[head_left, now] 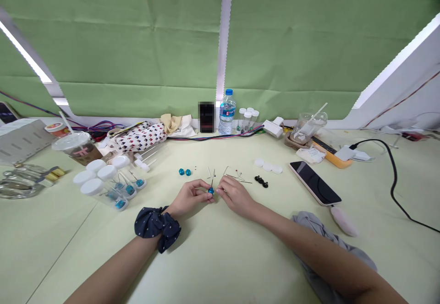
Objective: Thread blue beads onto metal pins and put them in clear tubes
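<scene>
My left hand (190, 197), with a dark polka-dot scrunchie (157, 224) at its wrist, pinches a small shiny blue bead-like piece (211, 190). A thin dark pin stands up from that piece. Close on its right is my right hand (236, 195), fingers curled together in a pinch; whatever lies between them is too small to make out. Two more blue bead-like pieces (184, 172) rest on the table left of the hands. Thin wires or pins (239, 177) lie just beyond my right hand. Small black parts (261, 181) and white discs (268, 165) are farther right.
White-capped clear vials (107, 180) holding blue pieces stand at the left, near a lidded drink cup (77, 147). A water bottle (227, 114) and more vials (247, 120) line the back. To the right are a phone (315, 183), grey cloth (330, 235) and a black cable (393, 176).
</scene>
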Tool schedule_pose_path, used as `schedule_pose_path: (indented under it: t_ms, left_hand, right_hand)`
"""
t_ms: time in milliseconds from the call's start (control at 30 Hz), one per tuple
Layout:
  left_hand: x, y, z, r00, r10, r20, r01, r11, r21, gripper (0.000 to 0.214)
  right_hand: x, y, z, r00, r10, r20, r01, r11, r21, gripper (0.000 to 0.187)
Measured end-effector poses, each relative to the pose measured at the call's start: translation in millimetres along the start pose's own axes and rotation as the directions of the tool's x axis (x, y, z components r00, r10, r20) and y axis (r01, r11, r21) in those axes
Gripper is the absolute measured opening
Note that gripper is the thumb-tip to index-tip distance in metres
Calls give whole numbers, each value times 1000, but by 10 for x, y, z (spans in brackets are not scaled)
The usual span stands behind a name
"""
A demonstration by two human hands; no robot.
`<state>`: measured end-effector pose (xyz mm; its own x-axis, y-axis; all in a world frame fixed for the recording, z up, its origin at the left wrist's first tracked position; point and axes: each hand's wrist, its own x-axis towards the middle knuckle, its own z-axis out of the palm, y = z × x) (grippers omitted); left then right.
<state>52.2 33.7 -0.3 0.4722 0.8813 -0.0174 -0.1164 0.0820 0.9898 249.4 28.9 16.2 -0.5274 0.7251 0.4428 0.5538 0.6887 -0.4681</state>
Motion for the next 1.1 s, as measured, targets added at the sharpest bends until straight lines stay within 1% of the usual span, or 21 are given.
schedule_pose_path:
  t_ms: [267,467,633,767,867,967,1033,1100]
  left_hand:
    - [-4,44,18,1000,0,-16,0,1000,12,27]
    - [-6,44,14,1000,-3,-25,3,1000,17,28]
    - [-11,47,15,997,3,-77,-2,1000,10,30]
    - [-8,41,2,998,12,-69,-11,1000,9,30]
    - [-6,42,-1,998,9,-54,-8,1000,16,29]
    - [-6,43,-1,999,8,-51,-7,1000,24,29]
    - [-7,36,-4,999,5,-43,-4,999,37,28]
    - [-8,25,-9,999,10,-34,-8,999,52,27]
  right_hand:
    - [-9,6,-10,997,81,5,-82,996,24,19]
    - [-8,48,23,998,59,-34,-55,991,122,17]
    - [-2,64,11,993,91,-70,-77,979,190,17]
    - [-7,61,-5,994,69,-80,-55,984,167,20]
    - [-21,68,3,997,40,-70,-35,997,75,20]
    - [-27,73,6,997,54,-49,-54,998,-13,18]
    - [-21,70,-1,996,80,-33,-79,997,20,16]
    - [-11,66,-11,992,129,-1,-128,985,119,15]
